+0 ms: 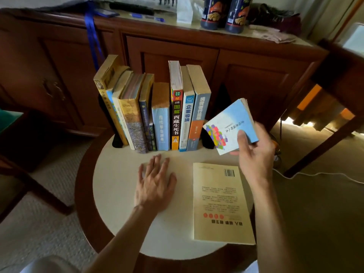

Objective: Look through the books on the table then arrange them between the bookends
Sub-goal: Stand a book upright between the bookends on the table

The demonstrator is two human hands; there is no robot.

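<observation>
Left bookend (117,141) at the row's left end, black, low against the table (118,174). Row of books (157,115) upright between the ends, leftmost ones leaning left. Left hand (154,182) flat and open on the table, gripping nothing, in front of the row. Right bookend (207,141) touching the last upright spine, no free slot visible beside it. Yellow book (220,203) lying flat, back cover up, long axis running toward the row, just below the right hand. Right hand (254,150) closed on a small blue book (230,127), raised, tilted, just right of the right bookend. Likely next: shifting that bookend outward or opening a gap; left hand nearer the row.
</observation>
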